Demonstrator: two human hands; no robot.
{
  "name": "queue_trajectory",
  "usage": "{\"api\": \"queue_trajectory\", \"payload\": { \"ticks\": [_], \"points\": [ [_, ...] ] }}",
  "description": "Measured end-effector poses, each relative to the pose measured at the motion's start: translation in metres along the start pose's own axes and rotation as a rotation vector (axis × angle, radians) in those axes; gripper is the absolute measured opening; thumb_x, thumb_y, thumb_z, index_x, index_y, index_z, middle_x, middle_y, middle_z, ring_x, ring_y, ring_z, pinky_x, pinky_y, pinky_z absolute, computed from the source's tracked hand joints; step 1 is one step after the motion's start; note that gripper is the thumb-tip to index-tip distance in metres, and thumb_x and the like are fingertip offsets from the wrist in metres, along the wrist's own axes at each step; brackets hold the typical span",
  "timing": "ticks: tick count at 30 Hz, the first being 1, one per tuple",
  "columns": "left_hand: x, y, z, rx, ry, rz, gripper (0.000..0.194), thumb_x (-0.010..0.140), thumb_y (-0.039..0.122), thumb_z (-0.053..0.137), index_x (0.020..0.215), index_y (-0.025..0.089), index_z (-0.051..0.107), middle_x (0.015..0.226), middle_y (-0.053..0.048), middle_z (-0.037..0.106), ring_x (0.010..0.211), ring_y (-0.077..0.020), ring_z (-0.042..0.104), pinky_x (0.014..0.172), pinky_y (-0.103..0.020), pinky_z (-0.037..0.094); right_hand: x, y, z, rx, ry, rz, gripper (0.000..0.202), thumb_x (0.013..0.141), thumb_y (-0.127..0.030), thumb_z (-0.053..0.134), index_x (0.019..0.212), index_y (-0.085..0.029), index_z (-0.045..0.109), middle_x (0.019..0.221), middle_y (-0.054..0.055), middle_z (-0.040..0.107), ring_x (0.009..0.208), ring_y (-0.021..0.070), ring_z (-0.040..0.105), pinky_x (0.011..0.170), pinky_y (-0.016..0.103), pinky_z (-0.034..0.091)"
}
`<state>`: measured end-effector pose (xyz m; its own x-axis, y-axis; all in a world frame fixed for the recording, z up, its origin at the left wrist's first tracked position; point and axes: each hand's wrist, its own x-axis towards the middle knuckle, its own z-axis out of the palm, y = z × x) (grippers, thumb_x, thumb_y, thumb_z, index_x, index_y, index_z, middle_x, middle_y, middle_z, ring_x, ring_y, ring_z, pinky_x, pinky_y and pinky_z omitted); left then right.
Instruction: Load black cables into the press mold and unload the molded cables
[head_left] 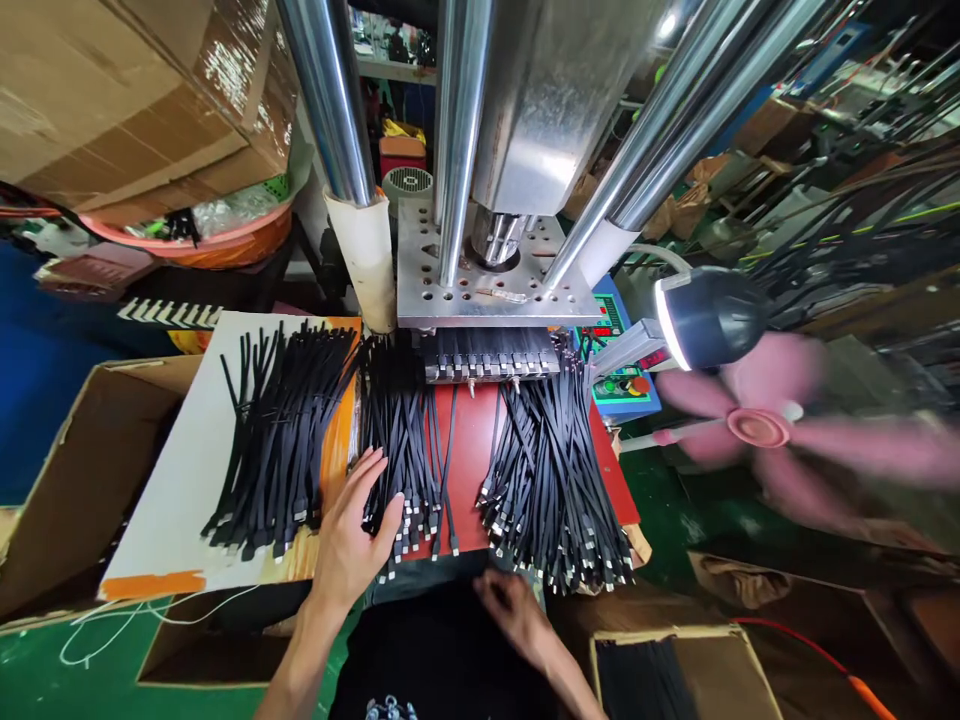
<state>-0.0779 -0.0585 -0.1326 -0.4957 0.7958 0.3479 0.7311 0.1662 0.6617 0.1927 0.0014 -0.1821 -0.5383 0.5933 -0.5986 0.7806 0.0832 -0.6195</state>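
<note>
My left hand (354, 530) is open, thumb and fingers spread, at the near left of the middle bundle of black USB cables (401, 430). Nothing shows in its grasp. My right hand (514, 608) is low in front of my dark shirt, below the table's front edge. Its fingers look bent, but shadow and blur hide whether they hold anything. Beyond the cables stands a press with a steel plate (420, 305). Under the plate, a metal mould (491, 355) has a row of cable connectors along its front. A larger cable bundle (559, 470) lies at the right.
Another cable bundle (289, 430) lies on a white board (176, 480) at left. A pink fan (759, 428) spins at right, below a lamp (709, 318). Behind the lamp's arm is a control panel (630, 390). Cardboard boxes (71, 440) stand on both sides.
</note>
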Motion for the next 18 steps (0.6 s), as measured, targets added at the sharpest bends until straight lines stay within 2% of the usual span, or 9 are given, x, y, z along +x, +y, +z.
{"api": "queue_trajectory", "payload": {
  "ticks": [2, 4, 5, 7, 9, 12, 15, 18],
  "points": [
    [0.0, 0.0, 0.0, -0.005, 0.002, 0.003, 0.041, 0.106, 0.035, 0.059, 0.145, 0.024, 0.06, 0.148, -0.012, 0.067, 0.14, -0.0318, 0.063, 0.118, -0.054, 0.055, -0.023, -0.025, -0.019, -0.047, -0.19, -0.085, 0.027, 0.099, -0.04, 0.057, 0.101, -0.025, 0.079, 0.099, 0.005, 0.078, 0.097, 0.026, 0.072, 0.088, 0.032, 0.053],
    [-0.001, 0.0, 0.0, -0.011, 0.009, 0.004, 0.041, 0.106, 0.035, 0.059, 0.145, 0.024, 0.06, 0.148, -0.012, 0.067, 0.139, -0.0312, 0.064, 0.118, -0.054, 0.055, -0.042, -0.054, -0.052, -0.118, -0.402, -0.198, 0.024, 0.098, -0.036, 0.06, 0.107, -0.025, 0.079, 0.104, 0.005, 0.079, 0.103, 0.0263, 0.071, 0.09, 0.031, 0.052],
    [-0.001, 0.0, 0.0, -0.014, 0.008, 0.004, 0.04, 0.106, 0.035, 0.059, 0.145, 0.024, 0.06, 0.148, -0.012, 0.067, 0.139, -0.0309, 0.064, 0.118, -0.053, 0.055, -0.048, -0.069, -0.072, -0.149, -0.462, -0.253, 0.024, 0.098, -0.035, 0.06, 0.11, -0.026, 0.079, 0.107, 0.006, 0.079, 0.105, 0.0262, 0.071, 0.091, 0.031, 0.051],
    [-0.001, 0.0, 0.0, -0.021, 0.001, 0.003, 0.04, 0.106, 0.034, 0.058, 0.144, 0.023, 0.06, 0.148, -0.012, 0.068, 0.14, -0.0307, 0.063, 0.118, -0.053, 0.055, -0.051, -0.098, -0.114, -0.19, -0.483, -0.367, 0.025, 0.1, -0.032, 0.06, 0.115, -0.026, 0.079, 0.109, 0.005, 0.079, 0.103, 0.0243, 0.072, 0.091, 0.03, 0.051],
    [-0.002, -0.001, 0.001, -0.031, -0.003, -0.001, 0.04, 0.106, 0.034, 0.058, 0.144, 0.023, 0.061, 0.148, -0.012, 0.068, 0.141, -0.0306, 0.063, 0.118, -0.053, 0.055, -0.041, -0.122, -0.155, -0.212, -0.351, -0.492, 0.027, 0.104, -0.032, 0.056, 0.118, -0.024, 0.078, 0.106, 0.005, 0.079, 0.095, 0.0213, 0.072, 0.087, 0.029, 0.051],
    [-0.003, -0.002, 0.001, -0.043, 0.008, -0.005, 0.04, 0.106, 0.036, 0.058, 0.144, 0.022, 0.061, 0.148, -0.012, 0.068, 0.14, -0.0305, 0.063, 0.118, -0.052, 0.055, -0.003, -0.147, -0.201, -0.26, 0.016, -0.644, 0.034, 0.108, -0.038, 0.05, 0.12, -0.019, 0.076, 0.099, 0.007, 0.077, 0.082, 0.0186, 0.068, 0.08, 0.029, 0.052],
    [-0.004, -0.003, 0.001, -0.053, 0.011, -0.011, 0.04, 0.106, 0.036, 0.057, 0.143, 0.021, 0.062, 0.149, -0.013, 0.067, 0.141, -0.0303, 0.063, 0.117, -0.051, 0.056, 0.053, -0.162, -0.228, -0.379, 0.297, -0.747, 0.039, 0.108, -0.039, 0.05, 0.13, -0.014, 0.071, 0.098, 0.009, 0.077, 0.082, 0.0205, 0.069, 0.081, 0.032, 0.054],
    [-0.005, -0.003, 0.001, -0.046, 0.007, -0.008, 0.04, 0.107, 0.036, 0.056, 0.143, 0.019, 0.062, 0.149, -0.014, 0.067, 0.141, -0.0303, 0.063, 0.118, -0.051, 0.056, 0.111, -0.172, -0.24, -0.543, 0.489, -0.761, 0.043, 0.106, -0.033, 0.05, 0.138, -0.011, 0.066, 0.114, 0.016, 0.077, 0.097, 0.026, 0.074, 0.092, 0.037, 0.057]
  ]
}}
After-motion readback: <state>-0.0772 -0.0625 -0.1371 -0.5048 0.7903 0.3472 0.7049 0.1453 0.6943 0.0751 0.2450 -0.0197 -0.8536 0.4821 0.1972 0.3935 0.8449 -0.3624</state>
